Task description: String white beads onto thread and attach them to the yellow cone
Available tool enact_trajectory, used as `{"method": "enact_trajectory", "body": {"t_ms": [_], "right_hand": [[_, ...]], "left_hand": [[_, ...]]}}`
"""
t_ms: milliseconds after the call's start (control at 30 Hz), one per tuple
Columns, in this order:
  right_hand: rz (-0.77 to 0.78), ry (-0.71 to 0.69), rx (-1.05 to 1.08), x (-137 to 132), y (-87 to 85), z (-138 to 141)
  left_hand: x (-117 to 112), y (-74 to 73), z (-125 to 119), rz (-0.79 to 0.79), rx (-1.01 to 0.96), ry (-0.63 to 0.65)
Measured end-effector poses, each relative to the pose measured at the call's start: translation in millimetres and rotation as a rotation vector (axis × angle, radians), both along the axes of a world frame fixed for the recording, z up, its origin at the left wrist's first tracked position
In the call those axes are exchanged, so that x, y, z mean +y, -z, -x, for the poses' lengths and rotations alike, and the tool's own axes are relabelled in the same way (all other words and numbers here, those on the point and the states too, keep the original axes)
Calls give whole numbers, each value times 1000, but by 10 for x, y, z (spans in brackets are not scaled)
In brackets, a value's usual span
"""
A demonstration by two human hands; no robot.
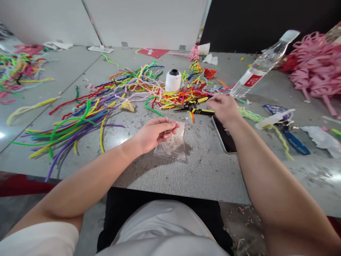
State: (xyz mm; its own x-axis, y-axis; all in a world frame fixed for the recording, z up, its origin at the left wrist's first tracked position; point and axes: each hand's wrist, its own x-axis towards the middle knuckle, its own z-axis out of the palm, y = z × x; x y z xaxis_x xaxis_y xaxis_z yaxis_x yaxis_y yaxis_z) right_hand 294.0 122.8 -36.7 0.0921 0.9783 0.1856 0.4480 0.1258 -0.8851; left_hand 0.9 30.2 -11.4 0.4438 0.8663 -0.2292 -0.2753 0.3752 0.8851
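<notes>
Left hand (153,133)'s over the baggie (174,147) near the desk (210,174)'s front edge, right hand (225,109)'s by the pliers (203,111); can't tell if either grip's closed.

Clear bag (174,145) lying flat, yellow-handled pliers (190,107) beyond

- Left forearm (106,174): enters from 8 o'clock, reaching toward 2.
- Left hand (156,133): just off centre at 9 o'clock, thumb and index finger pinched, other fingers curled.
- Right forearm (262,156): enters from 4 o'clock, slanting toward 10.
- Right hand (224,107): toward 2 o'clock, back uppermost, fingers bent, tips unclear.
</notes>
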Motion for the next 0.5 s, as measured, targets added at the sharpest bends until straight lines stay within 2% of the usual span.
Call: {"method": "enact_trajectory", "body": {"t_ms": [133, 200, 367, 500], "right_hand": [[-26, -79, -614, 69, 115, 67], [-40, -109, -767, 92, 153, 91], [-109, -142, -814, 88, 155, 104], [-185, -4, -702, 87, 59, 95]], "left_hand": [[-11, -3, 16, -25, -4, 7], [-15, -6, 26, -31, -6, 5], [-7, -29, 35, -48, -14, -12], [13, -56, 20, -59, -24, -45]]}}
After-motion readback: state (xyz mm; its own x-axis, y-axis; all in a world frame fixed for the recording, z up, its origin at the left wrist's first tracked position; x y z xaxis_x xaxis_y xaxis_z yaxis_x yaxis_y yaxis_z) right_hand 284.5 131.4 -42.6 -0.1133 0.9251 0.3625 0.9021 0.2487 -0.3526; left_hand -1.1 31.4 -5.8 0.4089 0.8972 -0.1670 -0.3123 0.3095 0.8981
